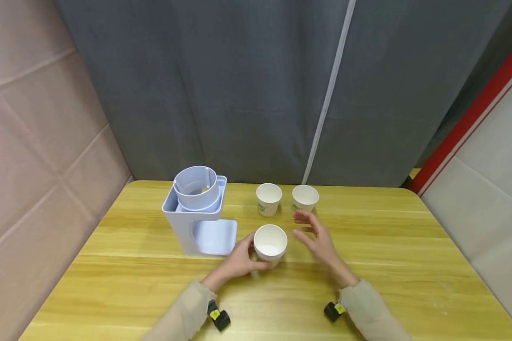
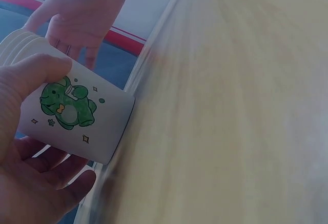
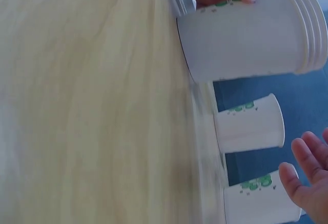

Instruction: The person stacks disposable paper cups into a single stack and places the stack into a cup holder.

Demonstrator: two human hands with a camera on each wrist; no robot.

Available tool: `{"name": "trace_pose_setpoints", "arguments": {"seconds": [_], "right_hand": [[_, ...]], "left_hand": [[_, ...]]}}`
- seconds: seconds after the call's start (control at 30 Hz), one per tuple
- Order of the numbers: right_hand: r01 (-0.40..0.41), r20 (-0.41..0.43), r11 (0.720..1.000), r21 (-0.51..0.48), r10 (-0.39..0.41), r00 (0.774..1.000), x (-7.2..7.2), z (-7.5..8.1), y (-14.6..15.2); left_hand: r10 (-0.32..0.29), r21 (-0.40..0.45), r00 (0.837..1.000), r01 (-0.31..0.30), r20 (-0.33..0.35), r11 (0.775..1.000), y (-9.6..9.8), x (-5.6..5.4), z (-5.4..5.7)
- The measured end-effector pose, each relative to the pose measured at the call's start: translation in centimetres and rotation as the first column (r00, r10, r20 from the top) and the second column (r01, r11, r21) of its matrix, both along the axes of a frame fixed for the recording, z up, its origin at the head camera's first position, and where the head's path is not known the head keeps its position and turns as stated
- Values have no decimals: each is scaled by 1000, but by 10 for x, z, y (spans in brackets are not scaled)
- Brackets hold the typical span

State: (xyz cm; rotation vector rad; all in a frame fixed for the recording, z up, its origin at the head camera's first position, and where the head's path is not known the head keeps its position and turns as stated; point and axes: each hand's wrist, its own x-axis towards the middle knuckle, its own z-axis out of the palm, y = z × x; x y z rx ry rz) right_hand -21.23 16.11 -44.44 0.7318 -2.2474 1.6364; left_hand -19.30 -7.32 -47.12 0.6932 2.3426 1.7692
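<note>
My left hand (image 1: 239, 259) holds a short stack of nested white paper cups (image 1: 270, 237), thumb on the near side and fingers round the far side. Several rims show at its top in both wrist views, and a green cartoon animal is printed on the wall (image 2: 77, 116). To the right, my right hand (image 1: 318, 240) is apart from the stack with loosely spread fingers, holding nothing. Its fingertips overlap the lower part of a single paper cup (image 1: 306, 195) at the back right. Another single cup (image 1: 269, 195) stands upright left of that one.
Left of the stack stands a pale plastic stand (image 1: 183, 232) with a round container (image 1: 196, 189) on top and a flat base tray (image 1: 215, 237). A dark grey curtain (image 1: 239, 94) hangs behind the wooden table (image 1: 123, 279). White panels flank both sides.
</note>
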Motion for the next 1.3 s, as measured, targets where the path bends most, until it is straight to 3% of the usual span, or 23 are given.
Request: {"name": "trace_pose_setpoints", "arguments": {"seconds": [0.23,0.47,0.6,0.7,0.97,1.3], "right_hand": [[69,13,998,-17,-68,998,-1,4,10],[110,17,994,-1,-110,994,12,26,9],[153,25,988,7,-153,988,15,30,9],[186,46,982,-8,-186,982,12,27,12],[273,98,961,-39,-268,958,-9,0,26],[338,57,940,-45,-336,940,-19,0,30]], "left_hand": [[1,1,1000,-1,-1,1000,0,0,-1],[0,9,1000,0,9,1000,0,0,-1],[-4,16,1000,4,10,1000,-1,0,0],[-8,19,1000,8,7,1000,-1,0,0],[-12,16,1000,11,11,1000,0,-1,0],[-13,21,1000,13,-4,1000,-1,0,0]]}}
